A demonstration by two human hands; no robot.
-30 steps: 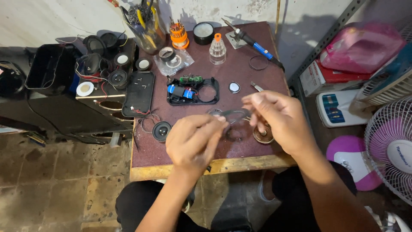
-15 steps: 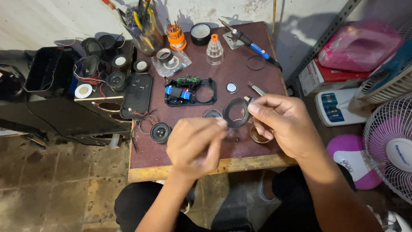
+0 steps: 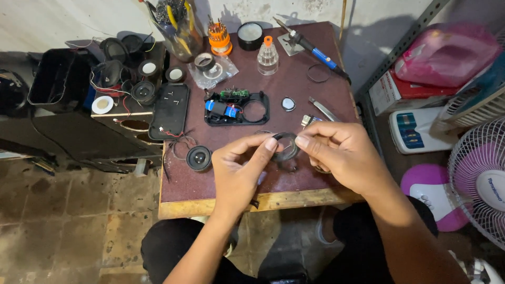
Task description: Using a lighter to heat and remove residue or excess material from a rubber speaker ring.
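A dark ring (image 3: 284, 146) is pinched between the left hand (image 3: 239, 171) and right hand (image 3: 342, 158), both gripping its rim; half a second ago only the right held it. Just left lies a speaker (image 3: 199, 158); beyond, an opened casing (image 3: 236, 108).

A dark ring (image 3: 285, 146) is seen over the maroon tabletop (image 3: 294, 68), which is edged in pale wood. The soldering iron (image 3: 314, 51) is handled in blue, the screwdriver set (image 3: 219, 36) is orange, and the small bottle (image 3: 268, 54) is clear with an orange cap. The open casing (image 3: 236, 108) is black, with a green board and a blue cell inside.
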